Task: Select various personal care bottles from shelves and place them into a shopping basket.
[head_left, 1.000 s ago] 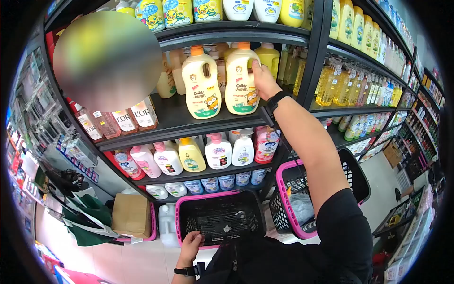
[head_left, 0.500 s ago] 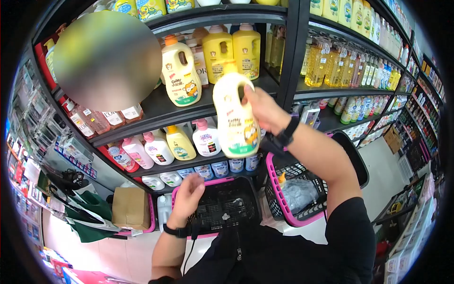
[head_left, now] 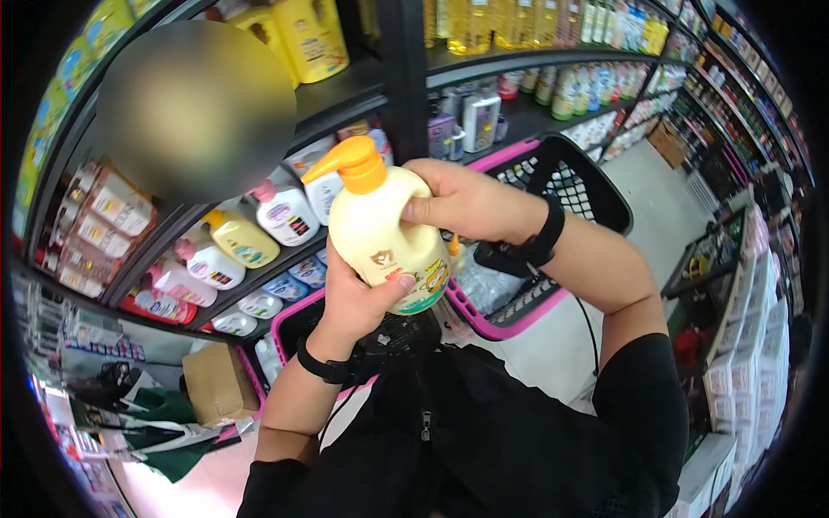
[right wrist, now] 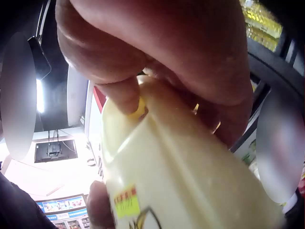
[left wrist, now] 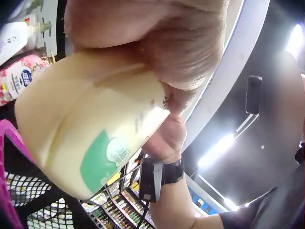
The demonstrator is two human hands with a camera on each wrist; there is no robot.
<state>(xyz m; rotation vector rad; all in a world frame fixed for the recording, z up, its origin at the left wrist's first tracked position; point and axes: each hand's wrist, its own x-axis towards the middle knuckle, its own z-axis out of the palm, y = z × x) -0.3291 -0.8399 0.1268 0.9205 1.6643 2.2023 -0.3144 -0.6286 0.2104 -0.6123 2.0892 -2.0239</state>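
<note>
A cream-coloured pump bottle [head_left: 380, 211] with an orange pump top [head_left: 352, 162] is held in front of the chest, its pump end toward the shelves. My right hand [head_left: 471, 200] grips it by the handle, the thumb passing into the handle opening. From the other side my left hand [head_left: 352, 298] holds the lower body, thumb across the front label. The left wrist view shows the bottle's base end and green label patch [left wrist: 102, 160] below the left hand [left wrist: 152, 38]. A yellow-and-red sticker [right wrist: 126, 200] shows on the bottle in the right wrist view, under the right hand [right wrist: 162, 47].
Black shelves with several pump bottles [head_left: 287, 213] stand ahead, yellow bottles [head_left: 308, 39] above. A black basket with a pink rim [head_left: 289, 319] lies below the hands, partly hidden. Another basket [head_left: 509, 328] at right contains clear plastic wrap [head_left: 488, 281]. A cardboard box [head_left: 216, 384] is at lower left.
My right hand has taken the bottle off the shelf and brought it down toward the body. The left hand has risen and now holds it too. The view has turned right.
</note>
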